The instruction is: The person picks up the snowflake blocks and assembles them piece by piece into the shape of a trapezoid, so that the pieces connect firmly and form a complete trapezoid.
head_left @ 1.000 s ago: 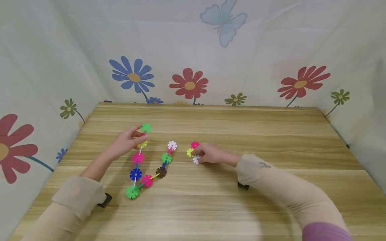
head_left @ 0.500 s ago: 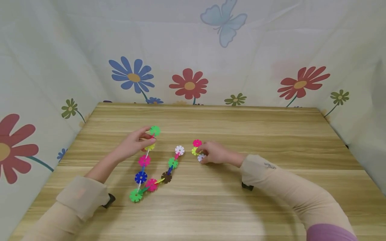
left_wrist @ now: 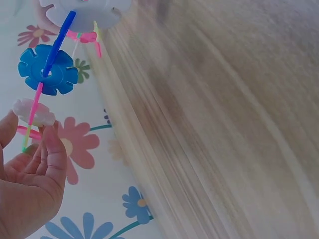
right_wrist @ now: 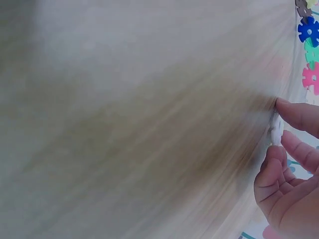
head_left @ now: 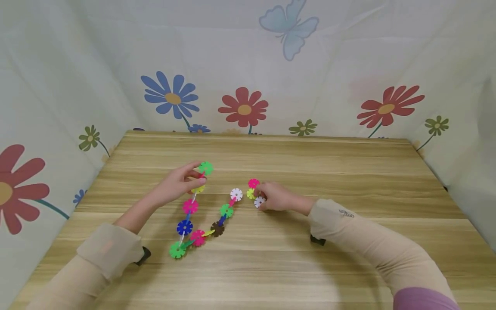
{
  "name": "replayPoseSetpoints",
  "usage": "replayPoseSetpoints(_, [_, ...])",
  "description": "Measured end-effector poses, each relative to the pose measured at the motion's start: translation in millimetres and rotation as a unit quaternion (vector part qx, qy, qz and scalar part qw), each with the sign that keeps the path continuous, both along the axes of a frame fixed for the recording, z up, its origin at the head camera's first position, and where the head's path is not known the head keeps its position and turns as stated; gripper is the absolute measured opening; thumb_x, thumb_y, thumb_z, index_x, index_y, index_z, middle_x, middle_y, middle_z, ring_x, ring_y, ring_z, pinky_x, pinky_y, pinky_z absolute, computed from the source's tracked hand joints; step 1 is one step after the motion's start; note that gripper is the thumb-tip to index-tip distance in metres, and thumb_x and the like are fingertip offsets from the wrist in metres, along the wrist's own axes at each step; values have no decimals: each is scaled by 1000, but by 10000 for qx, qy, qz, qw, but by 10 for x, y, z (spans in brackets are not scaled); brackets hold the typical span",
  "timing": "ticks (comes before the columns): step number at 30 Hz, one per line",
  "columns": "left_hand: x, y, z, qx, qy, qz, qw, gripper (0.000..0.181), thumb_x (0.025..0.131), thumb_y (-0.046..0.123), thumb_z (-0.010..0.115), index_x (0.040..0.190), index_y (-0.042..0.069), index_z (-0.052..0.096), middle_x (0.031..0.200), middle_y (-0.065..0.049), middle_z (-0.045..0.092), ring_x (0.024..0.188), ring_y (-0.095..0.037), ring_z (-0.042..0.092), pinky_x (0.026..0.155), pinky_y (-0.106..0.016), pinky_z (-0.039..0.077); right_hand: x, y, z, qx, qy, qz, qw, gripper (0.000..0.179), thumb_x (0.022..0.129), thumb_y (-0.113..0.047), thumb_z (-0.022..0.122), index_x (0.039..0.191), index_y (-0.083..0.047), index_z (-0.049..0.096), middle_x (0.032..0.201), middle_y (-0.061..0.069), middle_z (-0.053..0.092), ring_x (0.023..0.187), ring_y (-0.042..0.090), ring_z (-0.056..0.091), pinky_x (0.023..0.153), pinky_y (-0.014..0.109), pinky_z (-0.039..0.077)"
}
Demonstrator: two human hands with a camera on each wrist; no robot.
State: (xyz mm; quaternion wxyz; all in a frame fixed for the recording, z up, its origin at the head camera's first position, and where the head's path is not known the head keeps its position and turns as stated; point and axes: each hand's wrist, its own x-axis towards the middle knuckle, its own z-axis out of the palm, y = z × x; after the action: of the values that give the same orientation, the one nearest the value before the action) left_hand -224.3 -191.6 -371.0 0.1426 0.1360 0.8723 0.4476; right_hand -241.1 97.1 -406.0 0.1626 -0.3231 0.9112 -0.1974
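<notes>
My left hand (head_left: 179,183) pinches a chain of notched plastic snowflake discs near its far end, between a green disc (head_left: 206,168) and a yellow disc (head_left: 198,188). From there the chain runs toward me through a pink disc (head_left: 190,206) and a blue disc (head_left: 184,227). It bends at another green disc (head_left: 178,249) and rises rightward to a white end disc (head_left: 236,194). At three small discs, my right hand (head_left: 276,196) pinches a loose white disc (head_left: 259,202); a yellow disc (head_left: 251,193) and a pink disc (head_left: 253,184) lie beside it. Its fingers partly cover the yellow one.
The wood-grain table (head_left: 329,168) carries all the discs. Behind it and along both sides hangs a white cloth (head_left: 217,51) printed with flowers and a butterfly. A dark wrist device (head_left: 317,240) shows under the right cuff.
My left hand has moved rightward with the chain, bringing its white end disc closer to the loose discs. The right hand has shifted slightly right, and the loose discs moved a little with it.
</notes>
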Motion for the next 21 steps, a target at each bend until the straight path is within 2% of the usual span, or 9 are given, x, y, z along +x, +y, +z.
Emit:
replayPoseSetpoints(5, [9, 52, 29, 37, 69, -108, 9999, 68, 85, 38, 55, 140, 10, 24, 122, -21, 50, 99, -29, 57, 71, -37, 53, 15, 23, 0, -21, 183, -148, 9997, 24, 71, -16, 73, 88, -7, 60, 82, 3, 53, 74, 14, 47, 64, 24, 40])
replayPoseSetpoints(8, [18, 99, 55, 34, 123, -226, 9997, 66, 86, 37, 55, 139, 12, 25, 120, -20, 51, 97, -28, 58, 70, -36, 53, 18, 48, 4, -115, 156, -212, 9996, 22, 70, -15, 73, 85, -9, 57, 80, 3, 53, 72, 14, 46, 62, 24, 39])
replayPoseSetpoints(15, [23, 225, 104, -54, 221, -582, 9980, 63, 86, 37, 55, 139, 16, 28, 118, -16, 54, 92, -23, 59, 73, -38, 52, -18, 186, -17, -843, -305, -330, 9954, 19, 72, 3, 65, 87, -3, 56, 73, 5, 54, 64, 11, 47, 56, 19, 40])
replayPoseSetpoints(21, [4, 339, 108, -179, 400, -913, 9949, 59, 88, 32, 53, 139, 16, 28, 116, -14, 56, 86, -21, 58, 69, -36, 50, -71, 297, 27, -1516, -817, -681, 9827, 14, 77, 7, 57, 90, 1, 55, 69, 8, 53, 55, 12, 52, 52, 24, 48])
